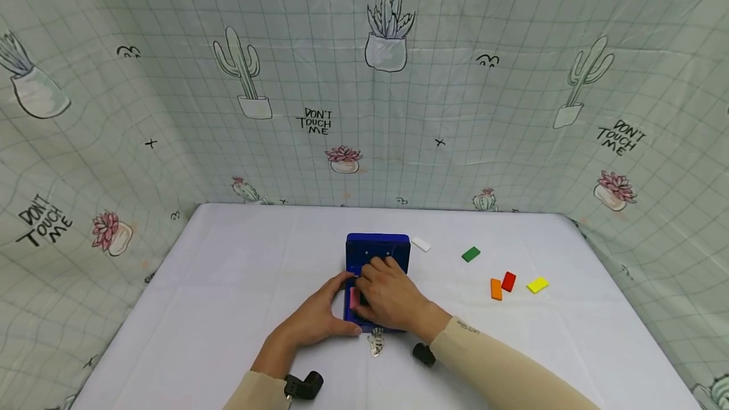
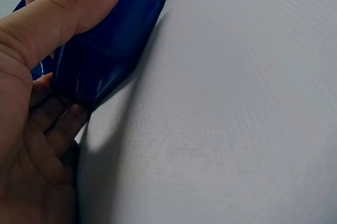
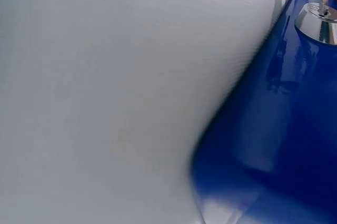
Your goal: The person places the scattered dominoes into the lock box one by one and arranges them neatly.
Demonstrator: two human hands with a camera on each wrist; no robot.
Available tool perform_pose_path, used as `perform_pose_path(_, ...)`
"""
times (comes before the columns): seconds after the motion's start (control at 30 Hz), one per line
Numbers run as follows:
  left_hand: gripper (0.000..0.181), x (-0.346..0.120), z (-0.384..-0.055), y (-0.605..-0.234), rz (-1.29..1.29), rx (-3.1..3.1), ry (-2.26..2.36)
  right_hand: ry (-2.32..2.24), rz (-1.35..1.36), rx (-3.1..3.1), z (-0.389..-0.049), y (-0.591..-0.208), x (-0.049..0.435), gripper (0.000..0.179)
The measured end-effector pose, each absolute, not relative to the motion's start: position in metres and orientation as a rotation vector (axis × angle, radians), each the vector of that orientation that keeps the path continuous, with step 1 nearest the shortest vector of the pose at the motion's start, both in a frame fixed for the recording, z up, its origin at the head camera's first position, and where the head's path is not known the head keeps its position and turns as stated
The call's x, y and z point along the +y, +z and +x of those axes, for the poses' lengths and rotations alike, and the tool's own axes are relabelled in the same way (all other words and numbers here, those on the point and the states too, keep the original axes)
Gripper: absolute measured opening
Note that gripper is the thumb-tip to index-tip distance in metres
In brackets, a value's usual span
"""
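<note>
A blue lockable box [image 1: 378, 243] stands with its lid raised at the middle of the table. My left hand [image 1: 315, 313] grips its left side, the thumb at the front wall and the fingers round the side and farther back. In the left wrist view that thumb lies across the glossy blue wall [image 2: 113, 45]. My right hand [image 1: 393, 294] reaches down into the box with bent fingers, and their tips are hidden. Beside its thumb a pink block [image 1: 354, 298] shows inside. A key sits in the silver lock [image 3: 316, 28], and a silver hand-shaped charm [image 1: 376, 341] lies before the box.
Small flat blocks lie right of the box: white [image 1: 421, 244], green [image 1: 471, 254], orange [image 1: 496, 289], red [image 1: 509, 281] and yellow [image 1: 538, 285]. A white cloth covers the table [image 1: 256, 252]; a patterned curtain [image 1: 319, 81] hangs behind it.
</note>
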State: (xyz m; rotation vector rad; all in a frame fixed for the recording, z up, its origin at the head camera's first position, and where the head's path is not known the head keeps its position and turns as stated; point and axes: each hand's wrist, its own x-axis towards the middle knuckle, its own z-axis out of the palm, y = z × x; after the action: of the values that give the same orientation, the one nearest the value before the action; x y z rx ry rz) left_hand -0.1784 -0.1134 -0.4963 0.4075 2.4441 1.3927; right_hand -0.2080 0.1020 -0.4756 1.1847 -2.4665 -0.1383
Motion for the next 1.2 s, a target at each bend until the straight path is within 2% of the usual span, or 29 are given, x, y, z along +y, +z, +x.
perform_pose_path(0.5, 0.110, -0.111, -0.176, -0.495, 0.363, 2.455, 1.398, -0.086, 1.137, -2.383, -0.206, -0.464, 0.143, 0.042)
perform_pose_path(0.93, 0.111, -0.109, -0.175, -0.498, 0.339, 2.469, 1.382, -0.041, 1.007, -2.440, -0.211, -0.460, 0.208, 0.045)
perform_pose_path(1.2, 0.112, -0.109, -0.176, -0.498, 0.323, 2.472, 1.371, -0.052, 0.973, -2.414, -0.218, -0.469, 0.265, 0.046)
